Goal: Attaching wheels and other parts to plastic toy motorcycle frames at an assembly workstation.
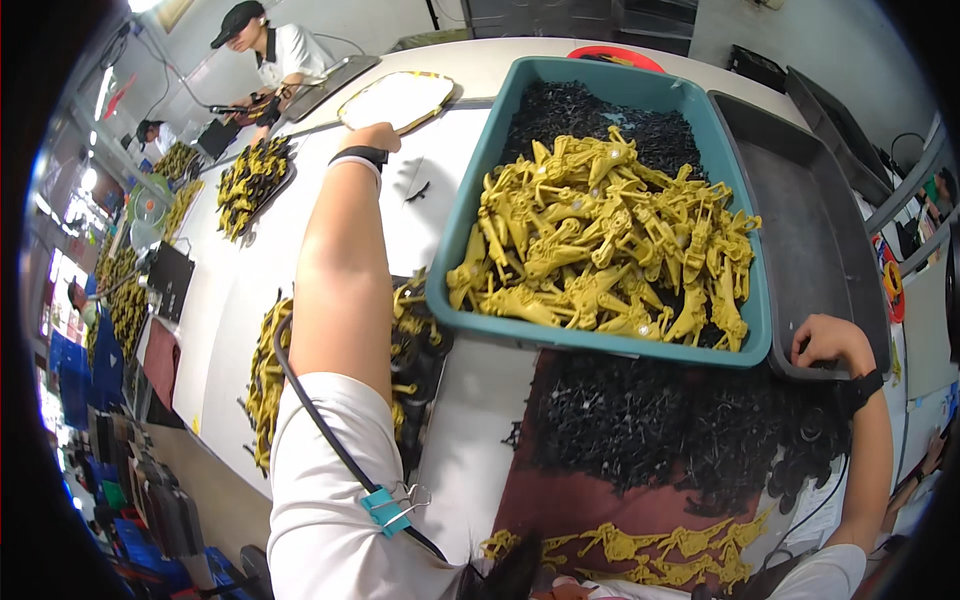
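Observation:
My left hand (374, 139) is stretched far forward at the near edge of a white board (402, 98) with a yellow-and-black rim. Its fingers are hidden behind the back of the hand. To the right, my right hand (832, 341) is closed, fingers curled, over the near end of a long dark grey tray (800, 235). What it grips, if anything, is hidden. Between my arms stands a teal bin (600, 347) heaped with yellow plastic figure parts (590, 240), with small black parts (570, 108) behind them.
Yellow-and-black assembled pieces (265, 390) lie under my left arm, and more fill a tray (252, 185) farther left. Loose black parts (640, 415) and yellow strips (640, 545) cover a maroon mat (530, 490). A co-worker (285, 60) sits at the far left; a red bowl (615, 56) stands behind the bin.

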The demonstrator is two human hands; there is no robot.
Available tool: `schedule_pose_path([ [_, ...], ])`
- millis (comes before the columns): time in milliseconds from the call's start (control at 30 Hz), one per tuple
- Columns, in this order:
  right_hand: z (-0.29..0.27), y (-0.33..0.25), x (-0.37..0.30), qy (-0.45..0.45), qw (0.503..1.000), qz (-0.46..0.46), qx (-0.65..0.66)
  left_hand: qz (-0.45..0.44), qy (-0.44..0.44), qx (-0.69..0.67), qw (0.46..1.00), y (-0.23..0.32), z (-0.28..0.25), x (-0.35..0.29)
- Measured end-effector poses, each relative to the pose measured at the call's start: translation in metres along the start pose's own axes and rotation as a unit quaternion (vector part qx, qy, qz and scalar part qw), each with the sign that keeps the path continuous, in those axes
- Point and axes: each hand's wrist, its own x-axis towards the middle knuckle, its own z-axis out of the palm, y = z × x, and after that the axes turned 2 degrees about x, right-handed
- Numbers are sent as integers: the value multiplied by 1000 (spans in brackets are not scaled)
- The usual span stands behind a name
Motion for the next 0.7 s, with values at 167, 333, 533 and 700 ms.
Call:
schedule_pose_path([
  [167, 0, 0, -3, 11, 999, -11, 30, -27, -77, 91, 992, 50, 0, -1],
  [333, -5, 4, -1, 2, 995, -12, 99, -11, -55, 160, 986, 28, 13, 34],
  [533, -3, 7, -1, -4, 993, 9, 120, -58, -93, 113, 988, 52, -1, 2],
  [700, 2, 4, -7, 10, 993, -13, 119, -15, -4, 157, 988, 36, 28, 22],
])
